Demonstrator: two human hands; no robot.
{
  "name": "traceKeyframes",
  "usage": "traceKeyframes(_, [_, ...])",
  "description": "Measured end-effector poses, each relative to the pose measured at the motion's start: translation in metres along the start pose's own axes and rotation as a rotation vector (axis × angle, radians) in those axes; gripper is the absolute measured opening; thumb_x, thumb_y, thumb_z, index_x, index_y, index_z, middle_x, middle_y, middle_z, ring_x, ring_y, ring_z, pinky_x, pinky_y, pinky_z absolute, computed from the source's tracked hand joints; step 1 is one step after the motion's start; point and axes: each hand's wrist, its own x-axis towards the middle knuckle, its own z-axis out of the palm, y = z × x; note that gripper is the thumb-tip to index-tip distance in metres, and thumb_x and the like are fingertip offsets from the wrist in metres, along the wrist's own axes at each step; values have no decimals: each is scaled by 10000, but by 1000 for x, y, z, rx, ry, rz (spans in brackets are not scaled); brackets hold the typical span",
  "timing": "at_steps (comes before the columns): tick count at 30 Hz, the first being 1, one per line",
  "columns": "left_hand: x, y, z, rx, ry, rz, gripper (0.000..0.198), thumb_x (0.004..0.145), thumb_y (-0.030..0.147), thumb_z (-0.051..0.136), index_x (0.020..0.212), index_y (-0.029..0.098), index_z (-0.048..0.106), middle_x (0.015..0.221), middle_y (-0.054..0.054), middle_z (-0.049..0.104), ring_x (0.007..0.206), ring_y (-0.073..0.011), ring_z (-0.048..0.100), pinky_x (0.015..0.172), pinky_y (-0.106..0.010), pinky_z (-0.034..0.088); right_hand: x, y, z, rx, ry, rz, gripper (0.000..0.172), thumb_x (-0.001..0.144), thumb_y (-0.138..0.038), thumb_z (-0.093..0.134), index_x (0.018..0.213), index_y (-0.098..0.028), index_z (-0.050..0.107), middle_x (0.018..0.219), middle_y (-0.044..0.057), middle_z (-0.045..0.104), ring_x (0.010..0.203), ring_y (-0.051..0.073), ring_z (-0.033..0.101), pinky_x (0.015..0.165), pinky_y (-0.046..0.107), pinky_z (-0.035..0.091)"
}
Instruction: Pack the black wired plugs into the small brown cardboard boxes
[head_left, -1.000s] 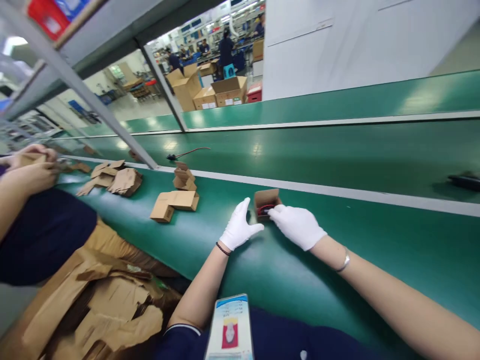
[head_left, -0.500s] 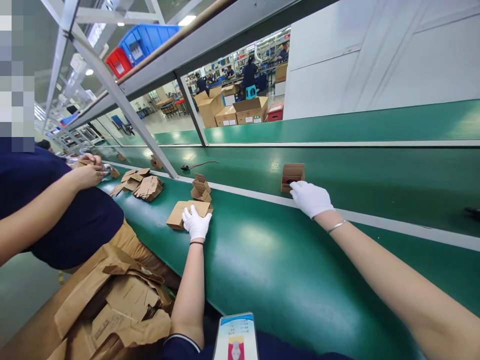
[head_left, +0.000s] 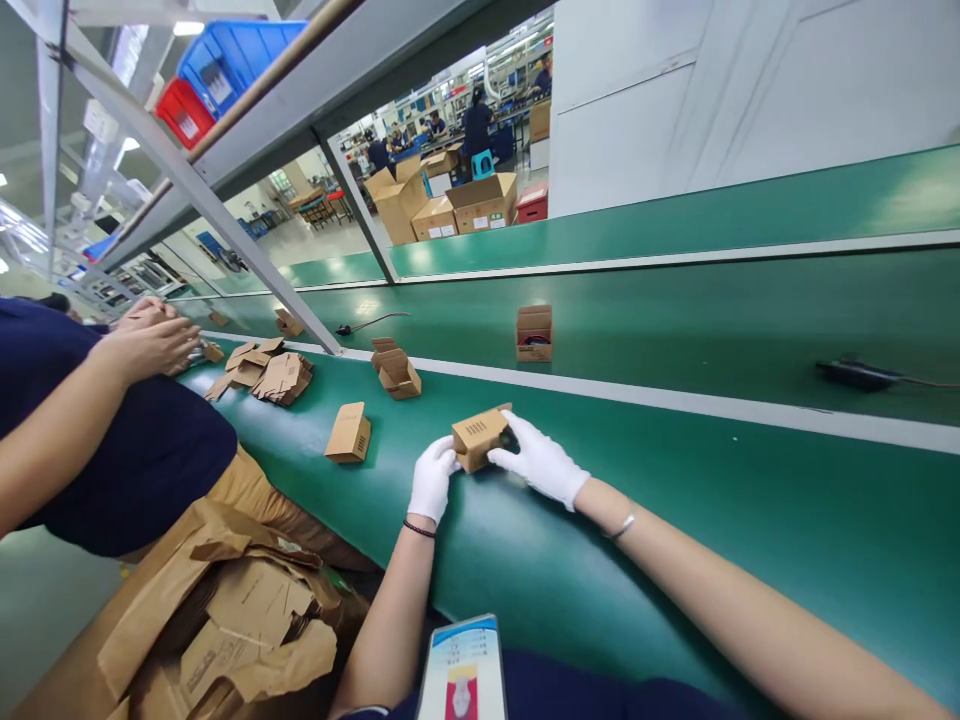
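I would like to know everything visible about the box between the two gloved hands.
The box looks like brown cardboard, with dark printed marks on its upper face. It lies slightly askew. The left hand holds its left end; the right hand is at its right end, where a dark object shows. Whether it touches the green surface is unclear.

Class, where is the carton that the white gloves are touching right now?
In the head view, the carton is just below centre, between the left hand and the right hand, on the wearer's side of the white strip.
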Motion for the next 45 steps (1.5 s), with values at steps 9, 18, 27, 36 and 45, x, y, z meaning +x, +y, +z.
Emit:
traceKeyframes(9, [-20, 40, 19, -653, -312, -106, 707, 812, 654, 420, 1393, 253, 372, 1385, -107, 477, 1237, -278, 482, 982, -463, 432, -32, -30, -14, -392, 182, -572, 272, 905, -122, 400, 978, -149, 661, 894, 101, 663, 822, 207, 590, 667, 329, 423])
traceKeyframes(18, [-14, 59, 35, -913, -225, -270, 556, 796, 616, 483, 1049, 153, 659, 1034, -98, 675, 953, -255, 631, 961, -431, 423, -64, -61, -21, -486, 188, -464, 428, 862, -79, 363, 1264, -126, 503, 1214, 164, 580, 985, 245, 596, 641, 327, 491])
traceKeyframes(27, [-24, 53, 47, -807, -207, -184, 398, 783, 479, 547, 782, 117, 712, 915, -101, 697, 919, -251, 632, 927, -389, 435, -54, -59, -10, -526, 0, -297, 376, 795, -53, 498, 1153, -143, 575, 961, 136, 671, 895, 245, 637, 684, 297, 503])
traceKeyframes(36, [-25, 48, 57, -810, -112, -232, 270, 702, 385, 645, 724, 123, 708, 833, -70, 696, 807, -215, 650, 840, -355, 477, -57, -53, -4, -590, -83, -228, 309, 826, -106, 495, 1114, -113, 606, 962, 167, 665, 759, 244, 640, 619, 320, 477])
traceKeyframes(45, [-20, 54, 56, -760, -123, -129, 253, 717, 392, 617, 724, 151, 693, 881, -64, 691, 860, -216, 636, 835, -347, 472, -65, -45, -2, -488, 93, -216, 264, 841, -194, 491, 1059, -143, 630, 912, 129, 672, 811, 233, 624, 713, 326, 481])
